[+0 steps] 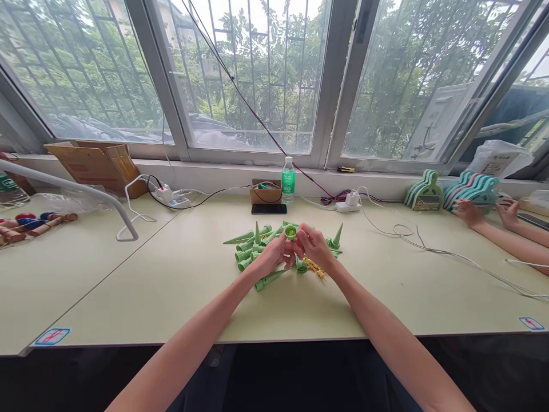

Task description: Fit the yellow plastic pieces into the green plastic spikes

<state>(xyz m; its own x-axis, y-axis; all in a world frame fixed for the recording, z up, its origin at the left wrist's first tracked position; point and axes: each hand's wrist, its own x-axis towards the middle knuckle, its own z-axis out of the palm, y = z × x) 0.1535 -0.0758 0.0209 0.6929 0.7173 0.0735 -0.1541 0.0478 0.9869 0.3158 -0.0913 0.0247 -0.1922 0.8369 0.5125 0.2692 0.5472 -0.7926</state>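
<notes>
Above a heap of green plastic spikes, my left hand (277, 253) is closed round one green plastic spike (290, 232), whose round open end faces up toward me. My right hand (315, 246) is closed at the right side of the same spike, its fingertips at the rim. Whether a small part is pinched in those fingers I cannot make out. More green cone-shaped spikes (245, 264) lie loose under and around both hands, and a few stand on end. Small yellow plastic pieces (315, 268) lie just below my right hand.
Behind the heap are a black phone (269, 209), a small cardboard box (261, 194) and a bottle (289, 182). White cables (422, 246) cross the table's right side. Another person's hands (469, 213) touch teal plastic items (476, 191). A metal lamp arm (94, 191) reaches in from the left.
</notes>
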